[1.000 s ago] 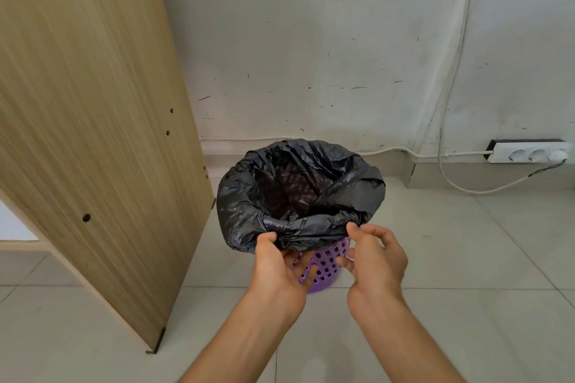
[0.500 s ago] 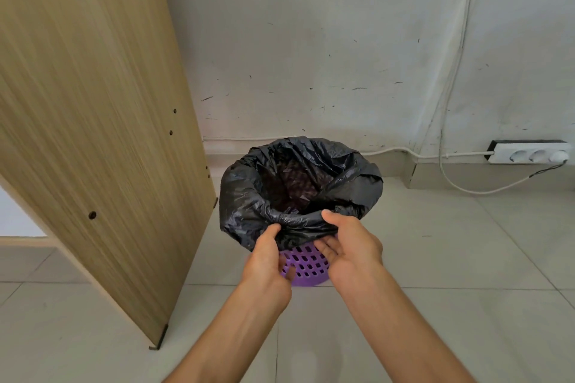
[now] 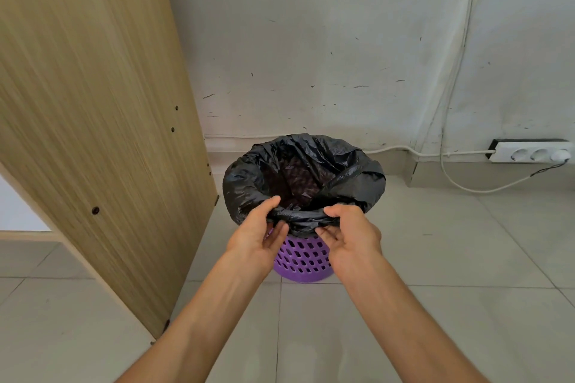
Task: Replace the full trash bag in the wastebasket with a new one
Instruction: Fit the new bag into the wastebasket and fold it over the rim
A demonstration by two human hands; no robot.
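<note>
Two hands, left hand (image 3: 258, 236) and right hand (image 3: 348, 233), pinch the thin, soft black trash bag's (image 3: 245, 183) folded near rim over the purple wastebasket (image 3: 303, 261); likely light, tearable.

Crinkled glossy black plastic trash bag (image 3: 245, 186); perforated matt purple plastic wastebasket (image 3: 303, 261); matt light wood-grain panel (image 3: 90, 121); scuffed matt white wall (image 3: 311, 40); smooth pale floor tiles (image 3: 435, 258).
</note>
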